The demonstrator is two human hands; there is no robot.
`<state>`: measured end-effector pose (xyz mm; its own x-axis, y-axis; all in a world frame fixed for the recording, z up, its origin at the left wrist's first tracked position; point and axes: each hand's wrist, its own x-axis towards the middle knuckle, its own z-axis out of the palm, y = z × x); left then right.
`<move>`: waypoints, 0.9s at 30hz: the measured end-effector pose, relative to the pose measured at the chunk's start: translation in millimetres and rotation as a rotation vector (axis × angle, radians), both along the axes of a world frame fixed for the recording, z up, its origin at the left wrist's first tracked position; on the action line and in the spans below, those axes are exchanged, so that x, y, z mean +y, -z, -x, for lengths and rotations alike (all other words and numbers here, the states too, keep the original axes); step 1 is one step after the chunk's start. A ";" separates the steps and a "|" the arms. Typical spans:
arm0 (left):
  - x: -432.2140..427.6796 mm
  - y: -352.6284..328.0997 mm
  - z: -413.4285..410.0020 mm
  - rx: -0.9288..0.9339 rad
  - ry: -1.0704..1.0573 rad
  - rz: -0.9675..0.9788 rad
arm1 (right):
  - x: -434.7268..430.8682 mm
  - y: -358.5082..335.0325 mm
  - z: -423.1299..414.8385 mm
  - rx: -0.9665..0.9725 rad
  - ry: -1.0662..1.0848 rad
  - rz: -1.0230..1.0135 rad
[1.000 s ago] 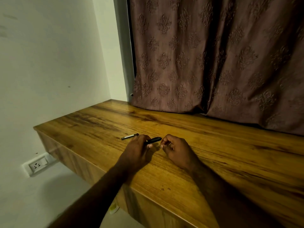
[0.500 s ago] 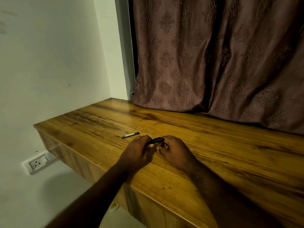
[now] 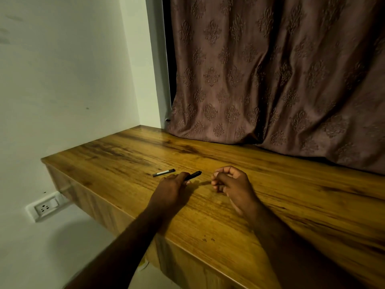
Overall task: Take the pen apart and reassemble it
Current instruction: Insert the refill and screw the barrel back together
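Head camera view, looking forward and down over a wooden desk (image 3: pixel 270 205) set into the corner of a room. Two bare forearms reach in from the bottom edge. The left hand (image 3: pixel 171 189) rests palm down on the desk and pinches the near end of a black pen barrel (image 3: pixel 193 175) between thumb and fingertips; the barrel angles up and to the right, its far end lifted just clear of the wood and casting a shadow beneath it. The right hand (image 3: pixel 231 182) sits just to the right of the barrel, apart from it, fingers curled loosely inward toward the thumb; whether something small is pinched inside that curl cannot be told. A second, shorter dark pen piece (image 3: pixel 164 173) with a pale band lies flat on the desk just beyond and to the left of the left hand, untouched. A patterned brown curtain (image 3: pixel 270 76) hangs behind the desk, its hem resting on the back edge. A pale wall stands at left, with a white wall socket (image 3: pixel 44 207) below desk level
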<state>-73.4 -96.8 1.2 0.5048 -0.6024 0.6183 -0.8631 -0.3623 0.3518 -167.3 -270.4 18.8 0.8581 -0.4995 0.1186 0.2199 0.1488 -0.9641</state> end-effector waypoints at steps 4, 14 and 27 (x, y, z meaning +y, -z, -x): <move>-0.2 -1.2 2.1 -0.033 0.006 -0.008 | 5.2 -2.7 1.2 -0.056 -0.125 -0.196; -2.2 2.8 -3.2 -0.062 0.009 -0.050 | 7.6 -0.1 2.3 -0.060 -0.145 -0.096; -2.8 6.0 -6.8 -0.089 0.021 -0.056 | 10.6 0.2 2.4 -0.007 -0.125 0.009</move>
<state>-66.6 -99.6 -4.8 0.4366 -0.6470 0.6251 -0.8975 -0.3607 0.2536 -169.7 -259.8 18.7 0.9127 -0.3876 0.1291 0.2072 0.1667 -0.9640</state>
